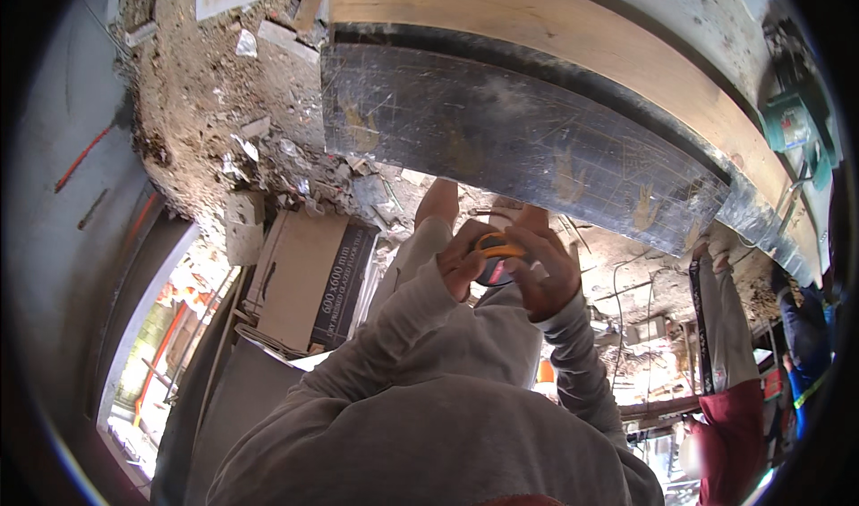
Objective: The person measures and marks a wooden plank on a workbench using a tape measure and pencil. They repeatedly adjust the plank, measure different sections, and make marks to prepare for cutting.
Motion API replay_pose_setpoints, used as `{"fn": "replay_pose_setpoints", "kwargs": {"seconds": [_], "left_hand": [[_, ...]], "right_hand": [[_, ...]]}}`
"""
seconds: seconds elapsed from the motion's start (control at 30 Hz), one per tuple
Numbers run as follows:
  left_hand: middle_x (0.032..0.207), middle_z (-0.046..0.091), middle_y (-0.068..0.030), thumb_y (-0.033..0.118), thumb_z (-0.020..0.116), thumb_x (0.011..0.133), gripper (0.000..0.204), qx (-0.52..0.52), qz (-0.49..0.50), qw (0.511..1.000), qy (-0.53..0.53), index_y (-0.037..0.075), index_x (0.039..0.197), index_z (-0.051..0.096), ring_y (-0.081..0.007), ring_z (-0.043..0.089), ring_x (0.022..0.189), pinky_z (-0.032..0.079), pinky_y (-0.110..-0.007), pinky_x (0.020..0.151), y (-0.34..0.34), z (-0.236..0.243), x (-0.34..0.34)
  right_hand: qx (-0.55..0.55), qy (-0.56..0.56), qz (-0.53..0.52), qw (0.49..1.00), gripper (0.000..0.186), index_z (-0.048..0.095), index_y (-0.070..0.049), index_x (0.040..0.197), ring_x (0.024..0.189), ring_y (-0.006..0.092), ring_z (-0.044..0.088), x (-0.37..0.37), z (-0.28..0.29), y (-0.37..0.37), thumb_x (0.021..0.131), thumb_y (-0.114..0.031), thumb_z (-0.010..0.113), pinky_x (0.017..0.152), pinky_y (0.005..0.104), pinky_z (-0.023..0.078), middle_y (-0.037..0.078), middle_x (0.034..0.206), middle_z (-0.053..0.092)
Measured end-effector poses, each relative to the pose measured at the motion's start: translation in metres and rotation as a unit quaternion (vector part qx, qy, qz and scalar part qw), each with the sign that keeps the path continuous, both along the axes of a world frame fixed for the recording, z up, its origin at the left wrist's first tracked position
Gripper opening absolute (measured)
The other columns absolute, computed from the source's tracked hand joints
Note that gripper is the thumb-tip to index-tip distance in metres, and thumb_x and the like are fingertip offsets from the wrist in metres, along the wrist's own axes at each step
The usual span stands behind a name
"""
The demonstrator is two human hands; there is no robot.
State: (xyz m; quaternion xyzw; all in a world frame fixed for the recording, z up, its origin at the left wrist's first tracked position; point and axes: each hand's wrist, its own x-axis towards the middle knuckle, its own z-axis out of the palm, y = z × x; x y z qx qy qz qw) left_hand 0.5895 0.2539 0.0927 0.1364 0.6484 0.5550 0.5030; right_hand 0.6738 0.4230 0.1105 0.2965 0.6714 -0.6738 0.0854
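Observation:
My left hand (461, 264) and my right hand (550, 273) are closed around a small rounded orange and black object (497, 251) with a red patch, which looks like a tape measure; it is partly hidden by my fingers. Both hands are in front of my body, above my legs. Just beyond them lies a long, scratched dark panel (510, 130) with hand-shaped yellowish marks, alongside a pale wooden board (501, 9).
Rubble (206, 103) covers the ground at upper left. A cardboard tile box (291, 273) lies left of my legs, near a wall (63, 238) and an opening. A green power tool (792, 126) sits at upper right. Two co-workers' legs (725, 327) show at right among thin wires.

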Motion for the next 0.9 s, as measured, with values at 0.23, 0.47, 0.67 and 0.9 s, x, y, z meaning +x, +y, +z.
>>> {"fn": "replay_pose_setpoints", "kwargs": {"seconds": [0.23, 0.47, 0.67, 0.9], "left_hand": [[0.115, 0.053, -0.0134, 0.028, 0.042, 0.097, 0.043, -0.081, 0.042, 0.989, -0.119, -0.003, 0.126, 0.044, -0.0209, 0.055, 0.104, 0.044, -0.034, 0.092, -0.090, 0.007, -0.023], [0.119, 0.057, -0.0129, 0.038, 0.063, 0.087, 0.075, 0.061, -0.016, 0.927, -0.369, -0.001, 0.144, 0.031, -0.0199, 0.058, 0.106, 0.046, -0.035, 0.095, -0.081, 0.018, -0.078], [0.109, 0.059, -0.0084, 0.014, 0.054, 0.090, 0.059, 0.016, 0.020, 0.918, -0.395, 0.003, 0.144, 0.033, -0.0138, 0.059, 0.093, 0.049, -0.027, 0.081, -0.094, 0.004, -0.042], [0.104, 0.059, -0.0083, 0.017, 0.052, 0.092, 0.056, -0.068, -0.029, 0.959, -0.275, 0.004, 0.144, 0.033, -0.0093, 0.057, 0.084, 0.047, -0.022, 0.068, -0.095, -0.003, -0.030]], "right_hand": [[-0.035, -0.069, 0.090, 0.993, 0.042, 0.064, -0.003, 0.107, 0.068, 0.0139, 0.062, -0.043, 0.010, -0.062, 0.072, -0.017, 0.083, 0.061, 0.0270, 0.051, 0.008, 0.088, 0.065], [-0.092, 0.002, 0.187, 0.978, 0.046, 0.062, -0.005, 0.110, 0.078, 0.0201, 0.066, -0.068, 0.025, -0.074, 0.070, -0.010, 0.082, 0.064, 0.0287, 0.053, 0.013, 0.106, 0.066], [-0.069, -0.033, 0.200, 0.977, 0.051, 0.063, -0.005, 0.115, 0.081, 0.0192, 0.066, -0.069, 0.026, -0.069, 0.067, 0.001, 0.080, 0.069, 0.0283, 0.054, 0.013, 0.106, 0.066], [-0.127, -0.121, 0.148, 0.973, 0.042, 0.066, -0.002, 0.112, 0.081, 0.0158, 0.065, -0.044, 0.008, -0.067, 0.072, -0.001, 0.077, 0.069, 0.0272, 0.053, 0.011, 0.096, 0.066]]}}
